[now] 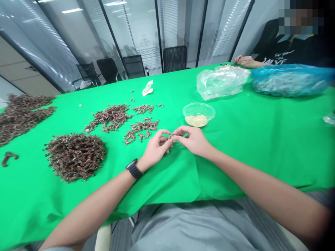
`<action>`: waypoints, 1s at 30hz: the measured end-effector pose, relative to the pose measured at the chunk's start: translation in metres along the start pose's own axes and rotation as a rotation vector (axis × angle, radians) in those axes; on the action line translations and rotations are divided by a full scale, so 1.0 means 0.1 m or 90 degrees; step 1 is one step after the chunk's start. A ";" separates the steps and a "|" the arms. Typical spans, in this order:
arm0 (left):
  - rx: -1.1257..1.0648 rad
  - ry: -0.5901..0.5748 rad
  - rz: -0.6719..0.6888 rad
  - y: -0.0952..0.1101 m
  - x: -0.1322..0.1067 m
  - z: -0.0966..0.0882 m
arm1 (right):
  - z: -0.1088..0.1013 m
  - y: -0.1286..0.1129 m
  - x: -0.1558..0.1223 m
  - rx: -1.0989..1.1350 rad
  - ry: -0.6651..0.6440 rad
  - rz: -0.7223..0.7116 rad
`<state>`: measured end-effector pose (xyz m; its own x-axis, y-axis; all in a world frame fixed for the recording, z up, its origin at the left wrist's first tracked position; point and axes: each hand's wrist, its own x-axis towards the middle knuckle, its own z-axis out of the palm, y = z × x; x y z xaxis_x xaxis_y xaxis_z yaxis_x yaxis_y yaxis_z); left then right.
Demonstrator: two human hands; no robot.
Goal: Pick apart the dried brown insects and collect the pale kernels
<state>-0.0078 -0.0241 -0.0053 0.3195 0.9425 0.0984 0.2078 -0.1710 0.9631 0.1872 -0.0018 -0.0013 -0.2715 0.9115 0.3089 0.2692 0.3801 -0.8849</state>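
Observation:
My left hand, with a black watch at its wrist, and my right hand meet over the green cloth. Their fingertips pinch a small brown, knobbly, dried twig-like piece, mostly hidden by the fingers. Just beyond my right hand stands a clear round plastic bowl with small pale tan grains at its bottom. Left of my hands lie loose clusters of similar brown pieces, a nearer one and a larger one. A dense mound of them sits farther left.
More brown pieces are heaped at the far left, near a single curved brown item. A crumpled white scrap, a clear plastic bag and a blue bag lie toward the back. Another person's hands rest at the far edge.

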 end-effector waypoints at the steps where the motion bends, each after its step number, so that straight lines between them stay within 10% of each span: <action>1: 0.048 0.016 0.013 0.01 -0.01 0.00 | 0.00 -0.01 0.00 -0.010 0.004 -0.003; 11: 0.343 0.060 0.111 0.01 -0.03 -0.03 | 0.03 -0.06 -0.01 -0.030 0.011 0.000; 30: 0.263 0.106 0.031 -0.19 0.09 -0.09 | -0.09 0.19 0.08 -0.343 -0.094 0.033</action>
<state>-0.0176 -0.0096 -0.0201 0.1919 0.9579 0.2135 0.5586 -0.2854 0.7788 0.1982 0.0141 -0.0121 -0.3611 0.9144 0.1828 0.7095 0.3966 -0.5825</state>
